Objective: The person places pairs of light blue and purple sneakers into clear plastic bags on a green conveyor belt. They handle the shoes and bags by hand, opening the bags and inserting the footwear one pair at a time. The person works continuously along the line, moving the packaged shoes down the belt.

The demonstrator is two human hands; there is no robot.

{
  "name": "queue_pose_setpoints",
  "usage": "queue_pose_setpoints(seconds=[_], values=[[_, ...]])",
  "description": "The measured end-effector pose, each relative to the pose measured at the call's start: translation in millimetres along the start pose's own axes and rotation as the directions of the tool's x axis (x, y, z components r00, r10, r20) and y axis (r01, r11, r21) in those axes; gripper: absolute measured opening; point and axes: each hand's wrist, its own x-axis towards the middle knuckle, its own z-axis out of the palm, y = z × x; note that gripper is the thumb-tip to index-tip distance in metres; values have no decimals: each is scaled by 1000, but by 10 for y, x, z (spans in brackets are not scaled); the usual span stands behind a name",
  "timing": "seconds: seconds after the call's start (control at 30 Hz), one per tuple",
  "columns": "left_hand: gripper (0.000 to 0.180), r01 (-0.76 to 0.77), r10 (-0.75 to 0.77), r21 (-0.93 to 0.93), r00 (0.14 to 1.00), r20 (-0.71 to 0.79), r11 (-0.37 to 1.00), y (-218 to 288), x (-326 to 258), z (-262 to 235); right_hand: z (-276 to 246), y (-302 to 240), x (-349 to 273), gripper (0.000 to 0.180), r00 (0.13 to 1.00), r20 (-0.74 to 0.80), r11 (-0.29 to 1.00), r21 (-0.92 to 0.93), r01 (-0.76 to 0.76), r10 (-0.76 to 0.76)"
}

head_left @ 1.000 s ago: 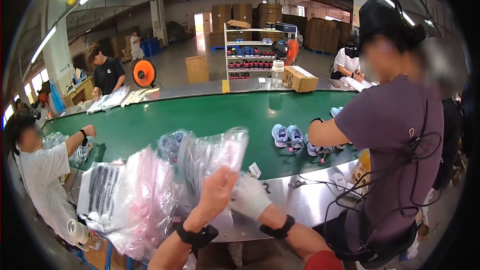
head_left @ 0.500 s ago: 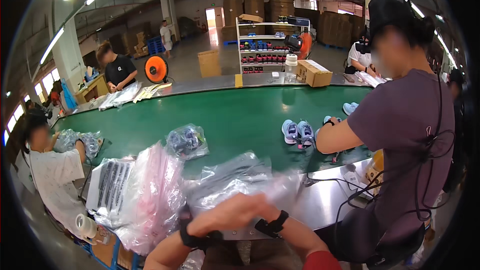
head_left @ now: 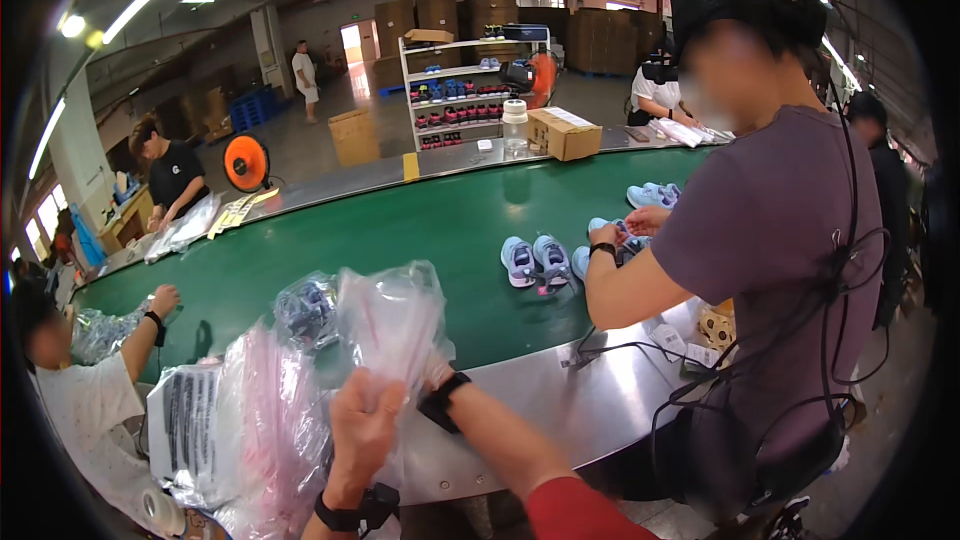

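A clear plastic bag (head_left: 392, 315) stands raised in front of me, above the near edge of the conveyor. My left hand (head_left: 365, 422) is closed on its lower part, with the fingers bunched around the film. Close beside it, my right hand (head_left: 436, 370) is at the bag's right side, mostly covered by the plastic. Whether that hand is inside the bag or behind it, I cannot tell. A bagged pair of shoes (head_left: 307, 310) lies on the green belt just left of the raised bag.
Stacked plastic bags (head_left: 262, 410) lie at my left on the steel ledge (head_left: 560, 395). Light blue shoes (head_left: 535, 262) stand on the green belt (head_left: 420, 225). A co-worker (head_left: 770, 210) at my right handles more shoes; another (head_left: 90, 370) works at my left. Cables hang at the right.
My hands were together, blurred, over flat plastic bags on the ledge. Now they are apart and a bag is raised upright. The view has swung right.
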Motion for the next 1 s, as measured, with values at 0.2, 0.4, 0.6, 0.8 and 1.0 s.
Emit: queue_pose_setpoints(seconds=[0.2,0.4,0.6,0.8,1.0], values=[[4,221,-318,-541,944,-92,812,-404,208,119,536,384,284,20,995,-81,998,17,63,-62],[8,235,-416,-760,908,-51,607,-779,156,-138,-443,302,-630,39,910,363,196,896,-400,200],[12,311,-428,-652,904,-23,691,-804,25,66,-880,-15,-1208,28,970,203,224,960,-170,-136],[13,74,-347,-771,917,-197,632,-291,27,-378,-1220,399,-1530,15,965,-14,826,521,-216,262],[8,54,-186,-577,967,-173,815,-448,-28,-66,-1568,-279,-1526,23,763,-642,979,98,176,-73]])
